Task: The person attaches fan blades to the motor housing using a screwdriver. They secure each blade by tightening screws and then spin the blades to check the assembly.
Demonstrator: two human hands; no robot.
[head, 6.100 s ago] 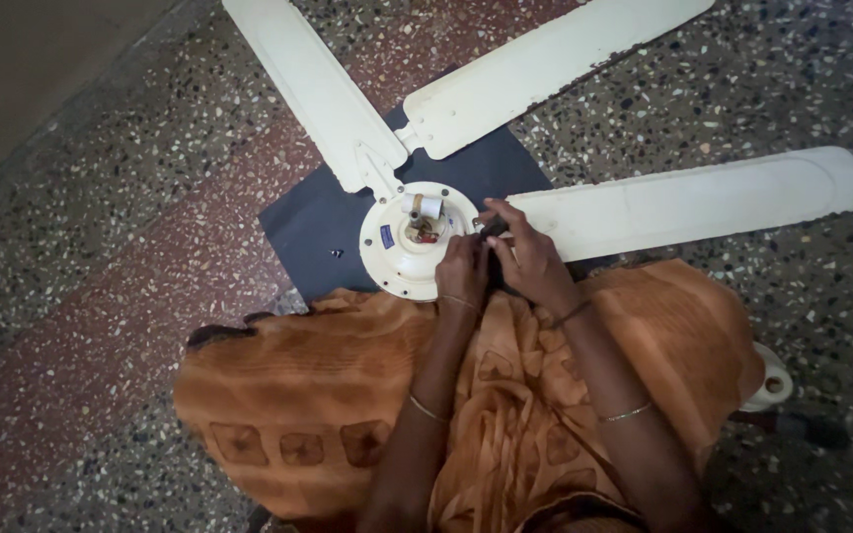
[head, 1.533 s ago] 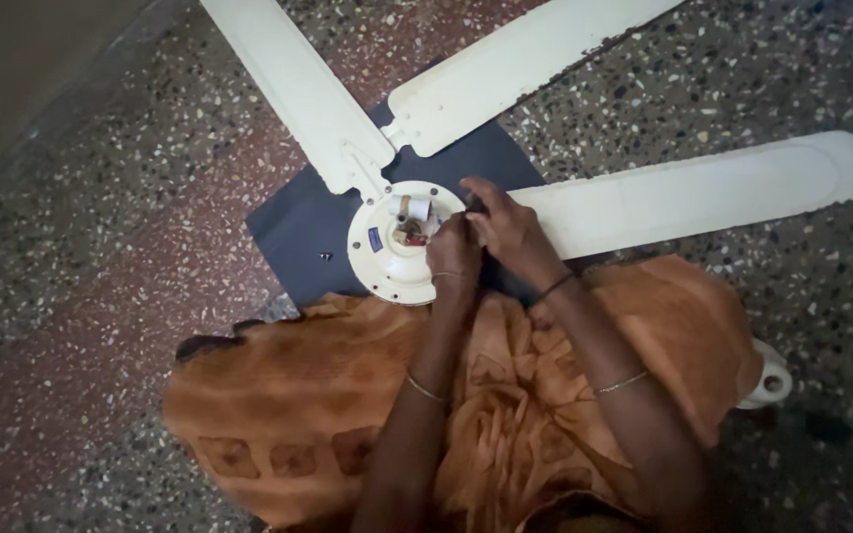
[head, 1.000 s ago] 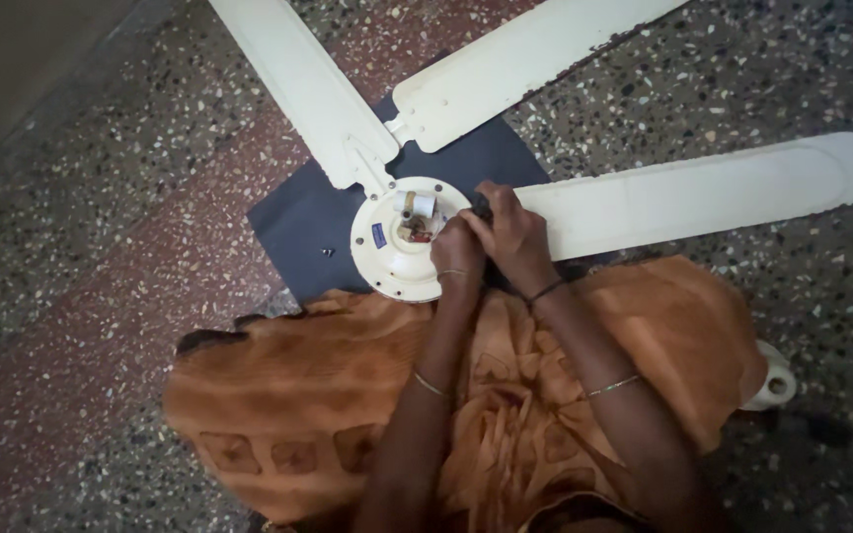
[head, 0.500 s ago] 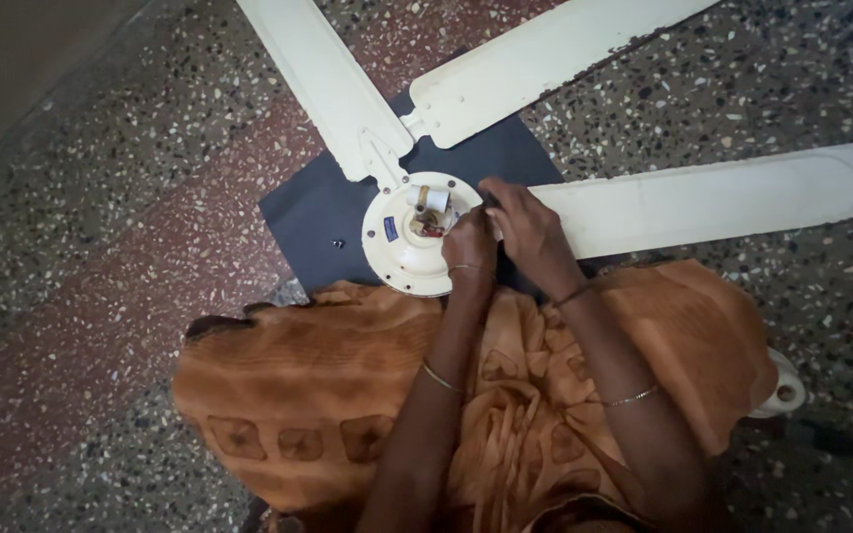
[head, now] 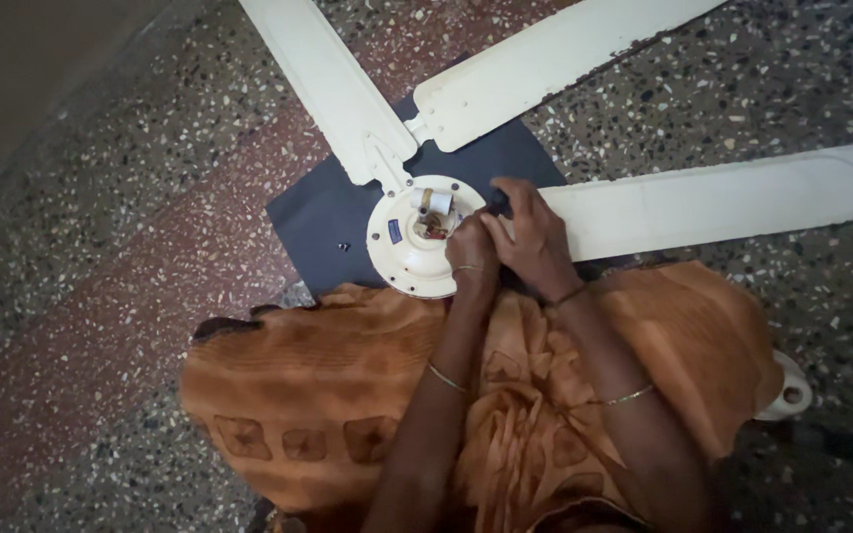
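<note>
Terrazzo floor [head: 101, 247]; dark mat [head: 318, 212] under fan [head: 412, 247]; small screw [head: 344, 246] nearby.

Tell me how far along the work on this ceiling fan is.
Looks done: two blades already sit at the round motor hub, which lies on a dark sheet. In hand: the left hand and right hand work together where the third blade meets the hub; any tool is hidden. Left: a small loose screw lies unused on the sheet.

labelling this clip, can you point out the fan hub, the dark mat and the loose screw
fan hub [head: 402, 252], head view, bare cream rim on its left.
dark mat [head: 318, 212], head view, bare part left of the hub.
loose screw [head: 344, 246], head view, its middle.
</note>
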